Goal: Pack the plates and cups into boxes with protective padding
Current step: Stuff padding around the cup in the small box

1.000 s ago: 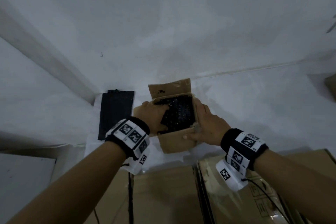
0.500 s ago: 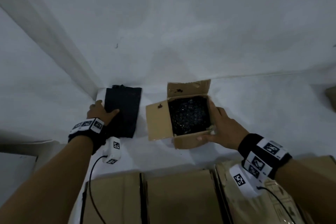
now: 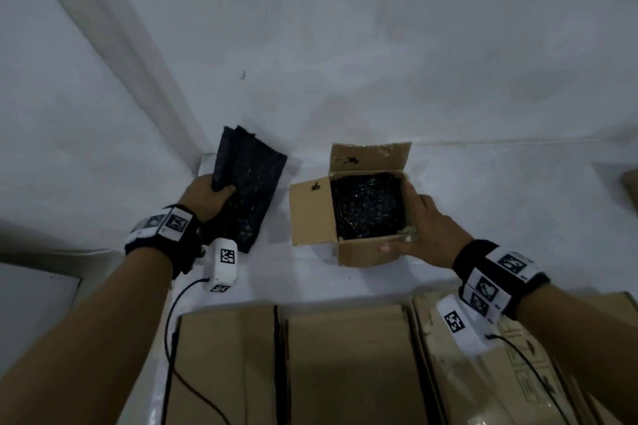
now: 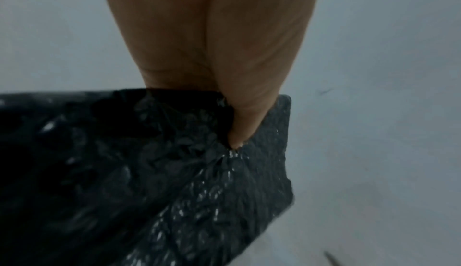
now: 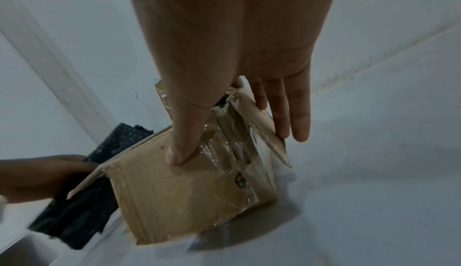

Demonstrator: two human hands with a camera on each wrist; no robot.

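Padding step. Left hand [image 3: 207,197] clamped on black bubble-wrap sheets [image 3: 248,193] left of small cardboard box [image 3: 348,217]; right hand [image 3: 424,228] gripping box's right wall. Box interior already wrap-filled. Next, likely: carry sheets over opening, press in.

Three flattened cardboard cartons [image 3: 348,366] lie side by side along the near edge of the white floor [image 3: 500,210]. A pale wall [image 3: 345,28] rises beyond, with a white corner moulding [image 3: 114,55] at the left.
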